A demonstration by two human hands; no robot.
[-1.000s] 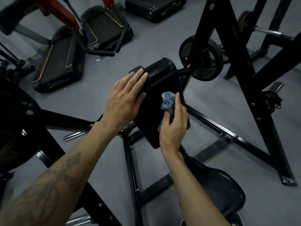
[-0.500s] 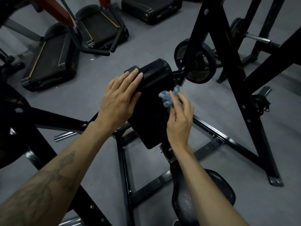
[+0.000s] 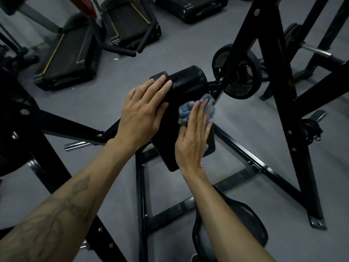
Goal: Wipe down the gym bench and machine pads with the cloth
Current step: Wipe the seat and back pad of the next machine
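A black padded machine pad (image 3: pixel 186 82) slopes up from the frame at the centre of the head view. My left hand (image 3: pixel 141 112) lies flat on its left side, fingers spread and pointing up-right. My right hand (image 3: pixel 194 137) presses a crumpled blue-grey cloth (image 3: pixel 187 111) against the pad's right side, fingers stretched over the cloth. Part of the cloth also peeks out under the palm near the pad's right edge. The black seat (image 3: pixel 251 225) of the same machine sits below my right forearm.
The black steel frame (image 3: pixel 245 163) spreads over the grey floor around the pad. A weight plate (image 3: pixel 238 72) hangs just right of the pad on an upright post (image 3: pixel 279 91). Two treadmills (image 3: pixel 69 55) stand at the far left. Another dark plate fills the left edge.
My right hand went from pinching the bunched cloth to laying flat over it, sliding it up and right along the pad's right side. My left hand stayed on the pad.
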